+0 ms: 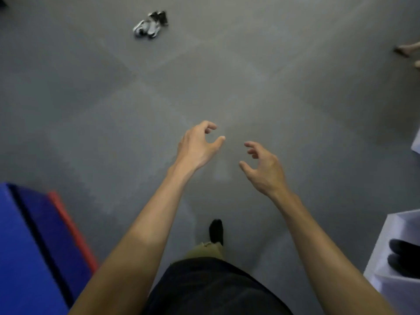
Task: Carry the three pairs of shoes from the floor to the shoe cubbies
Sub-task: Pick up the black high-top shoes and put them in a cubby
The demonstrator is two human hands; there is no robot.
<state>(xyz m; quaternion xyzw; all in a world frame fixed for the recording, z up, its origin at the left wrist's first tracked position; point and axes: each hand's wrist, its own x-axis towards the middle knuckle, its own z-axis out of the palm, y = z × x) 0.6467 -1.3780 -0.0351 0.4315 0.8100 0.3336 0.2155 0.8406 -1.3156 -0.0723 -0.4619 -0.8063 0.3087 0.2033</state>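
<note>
A pair of white and black shoes (150,25) lies on the grey floor far ahead, up and to the left. My left hand (200,144) and my right hand (261,165) are stretched out in front of me over bare floor, fingers loosely curled, holding nothing. At the right edge stands the white shoe cubby unit (393,226). A pair of black shoes (403,256) sits inside one of its compartments.
A blue and red padded block (34,242) fills the lower left. Another person's bare feet (409,51) show at the upper right edge. My own black-socked foot (216,231) steps forward on the grey floor (91,110).
</note>
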